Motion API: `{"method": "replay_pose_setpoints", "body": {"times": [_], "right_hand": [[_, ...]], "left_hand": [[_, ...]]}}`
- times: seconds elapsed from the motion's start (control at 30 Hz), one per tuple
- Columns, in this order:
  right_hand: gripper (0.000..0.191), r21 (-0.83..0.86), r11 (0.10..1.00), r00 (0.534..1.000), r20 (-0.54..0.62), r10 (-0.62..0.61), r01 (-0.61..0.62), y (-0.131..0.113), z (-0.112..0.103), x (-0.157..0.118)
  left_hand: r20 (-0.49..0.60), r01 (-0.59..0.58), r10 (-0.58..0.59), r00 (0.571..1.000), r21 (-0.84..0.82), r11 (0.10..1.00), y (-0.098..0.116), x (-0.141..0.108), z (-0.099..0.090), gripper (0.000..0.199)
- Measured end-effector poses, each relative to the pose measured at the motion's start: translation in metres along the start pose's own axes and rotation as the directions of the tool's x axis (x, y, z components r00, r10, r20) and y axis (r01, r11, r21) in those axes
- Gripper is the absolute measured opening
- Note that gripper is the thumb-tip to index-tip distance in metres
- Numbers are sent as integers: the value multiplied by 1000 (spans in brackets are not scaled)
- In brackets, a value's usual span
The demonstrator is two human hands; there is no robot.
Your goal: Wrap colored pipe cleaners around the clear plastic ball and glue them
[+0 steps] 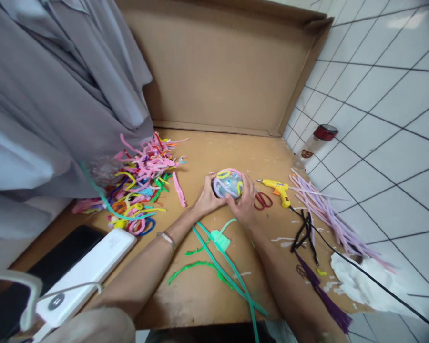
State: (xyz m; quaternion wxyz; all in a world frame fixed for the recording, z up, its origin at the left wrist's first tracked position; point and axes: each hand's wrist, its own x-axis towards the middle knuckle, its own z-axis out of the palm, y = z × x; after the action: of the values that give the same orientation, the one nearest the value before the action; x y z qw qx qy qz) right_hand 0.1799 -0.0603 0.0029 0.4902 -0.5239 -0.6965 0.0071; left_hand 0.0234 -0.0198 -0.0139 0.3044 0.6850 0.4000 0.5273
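Both my hands grip a rounded, clear bluish object (229, 185) with pink, yellow and lilac pipe cleaners on its surface; I cannot tell exactly what it is. My left hand (209, 195) wraps its left side. On its right side, the fingers of my right hand (245, 197) curl round with the thumb across the front. Close by my right hand lie red-handled scissors (263, 201), partly hidden, and a yellow glue gun (277, 188). Below my wrists are green pipe cleaners (200, 264) and long mint-green strips (232, 267) with a mint-green piece (220, 239).
At left lies a heap of colourful pipe cleaners (146, 176), near a white power bank (89, 271) and a black phone (67, 252). At right are lilac pipe cleaners (329, 214), a purple tassel (321, 295), white tissue (364, 281) and a jar (312, 147). Cardboard (221, 66) stands behind.
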Motion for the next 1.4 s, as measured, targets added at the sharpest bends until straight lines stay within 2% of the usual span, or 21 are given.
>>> {"method": "replay_pose_setpoints", "body": {"times": [0.37, 0.57, 0.93, 1.4], "right_hand": [[75, -23, 1000, 1000, 10, 2, -1, 1, 0, 0], [73, -31, 999, 999, 30, 12, -11, 3, -1, 0], [71, -6, 1000, 1000, 28, -4, 4, 3, -2, 0], [72, 51, 999, 1000, 19, -15, 14, 1, -3, 1]], "left_hand": [[-4, -51, 51, 999, 53, 997, 2, 1, -1, 93], [3, -20, 20, 1000, 62, 998, 3, 1, -1, 90], [-11, -35, 35, 999, 34, 999, 1, 2, 1, 92], [5, -212, 212, 977, 34, 977, -4, -1, 2, 90]]}}
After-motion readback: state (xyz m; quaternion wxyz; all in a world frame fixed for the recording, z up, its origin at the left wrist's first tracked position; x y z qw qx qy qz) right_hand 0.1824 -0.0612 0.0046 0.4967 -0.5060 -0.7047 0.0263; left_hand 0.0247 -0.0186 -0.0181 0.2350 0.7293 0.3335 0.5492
